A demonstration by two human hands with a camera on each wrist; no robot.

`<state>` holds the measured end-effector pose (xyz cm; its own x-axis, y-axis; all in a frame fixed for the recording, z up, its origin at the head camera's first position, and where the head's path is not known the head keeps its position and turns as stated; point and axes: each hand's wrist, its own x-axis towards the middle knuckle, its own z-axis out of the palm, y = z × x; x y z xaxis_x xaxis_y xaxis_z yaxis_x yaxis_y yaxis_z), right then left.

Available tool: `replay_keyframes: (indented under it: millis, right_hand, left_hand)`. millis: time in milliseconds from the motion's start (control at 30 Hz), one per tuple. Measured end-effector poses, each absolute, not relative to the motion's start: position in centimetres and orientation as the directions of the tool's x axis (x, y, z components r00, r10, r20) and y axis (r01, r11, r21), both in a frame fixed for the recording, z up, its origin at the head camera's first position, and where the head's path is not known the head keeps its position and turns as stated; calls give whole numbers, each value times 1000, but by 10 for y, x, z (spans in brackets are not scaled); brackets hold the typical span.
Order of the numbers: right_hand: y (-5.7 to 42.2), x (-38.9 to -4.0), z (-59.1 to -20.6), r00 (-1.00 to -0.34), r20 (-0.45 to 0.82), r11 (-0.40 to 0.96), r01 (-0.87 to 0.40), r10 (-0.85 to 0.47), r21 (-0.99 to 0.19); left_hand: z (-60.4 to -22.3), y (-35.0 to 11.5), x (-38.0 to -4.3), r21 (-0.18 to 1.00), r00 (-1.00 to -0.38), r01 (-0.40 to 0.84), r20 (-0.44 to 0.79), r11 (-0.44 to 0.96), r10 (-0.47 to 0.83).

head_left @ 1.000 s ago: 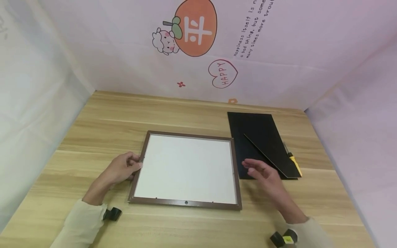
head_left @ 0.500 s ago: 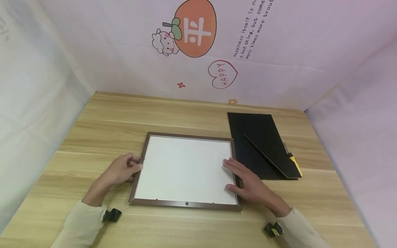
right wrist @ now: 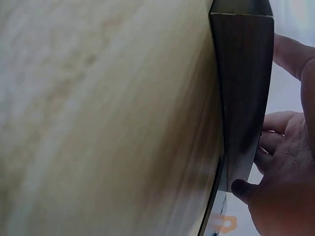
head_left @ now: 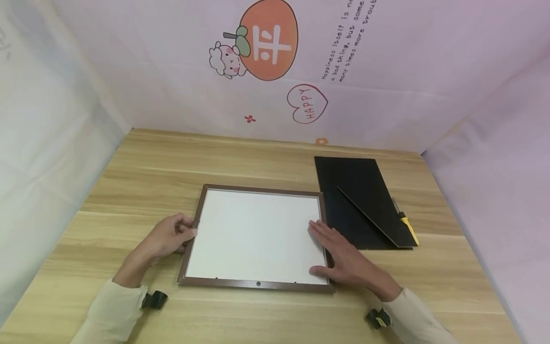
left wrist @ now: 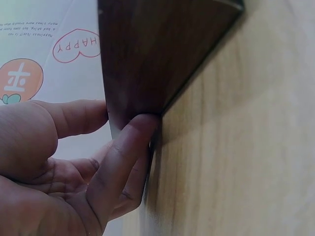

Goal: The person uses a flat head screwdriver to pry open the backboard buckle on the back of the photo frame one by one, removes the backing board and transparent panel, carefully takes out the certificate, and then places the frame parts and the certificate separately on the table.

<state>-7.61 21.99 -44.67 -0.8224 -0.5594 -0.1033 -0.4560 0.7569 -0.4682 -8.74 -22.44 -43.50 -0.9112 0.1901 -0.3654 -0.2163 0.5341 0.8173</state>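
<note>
A brown picture frame [head_left: 227, 282] lies flat on the wooden table, with a white panel [head_left: 258, 234] filling its inside. My left hand [head_left: 169, 235] holds the frame's left side. In the left wrist view, the thumb [left wrist: 81, 118] is at the upper edge and a bent finger [left wrist: 120, 162] touches the outer side near the tabletop. Across the frame's right side lies my right hand [head_left: 343, 255], its fingers extended over the white panel and the thumb spread apart. The right wrist view shows the frame's dark outer side, with that hand reaching over it; contact with the panel is partly hidden.
To the right of the frame are black boards [head_left: 343, 174], one tilted on top of another. A yellow-handled screwdriver [head_left: 409, 229] lies beside them, partly covered. Printed cloth walls [head_left: 172, 71] enclose the wooden table [head_left: 142, 177] at the back and sides.
My right hand has come left from beside the frame onto its right edge and panel, and its fingers have straightened. The left hand stays at the left side.
</note>
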Motion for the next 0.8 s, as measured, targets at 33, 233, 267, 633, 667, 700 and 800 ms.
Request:
replay_keyframes:
  millis: [33, 233, 267, 633, 667, 700, 800]
  right_hand:
    - [220, -76, -447, -821, -112, 761, -456, -560, -463]
    - [220, -77, -448, -808, -125, 771, -486, -576, -410]
    - [220, -77, -448, -804, -119, 769, -498, -583, -399]
    - [222, -82, -443, -762, -105, 748, -583, -639, -317]
    - [222, -82, -442, -758, -113, 747, -586, -642, -314]
    - [222, -83, -441, -755, -126, 749, -585, -643, -312]
    - [222, -85, -437, -743, -175, 753, -581, -646, -310]
  left_hand:
    - [-435, -224, -87, 818, -912, -213, -363, 534, 192]
    - [-435, -225, -87, 822, -916, -192, -347, 536, 203]
    - [-435, -225, -87, 821, -916, -191, -346, 538, 202]
    - [-437, -226, -88, 818, -913, -209, -359, 535, 192]
    - [-438, -226, -88, 818, -913, -211, -360, 535, 191]
    - [-438, -225, -89, 819, -913, -211, -360, 534, 192]
    - [-438, -226, -89, 822, -914, -209, -357, 530, 193]
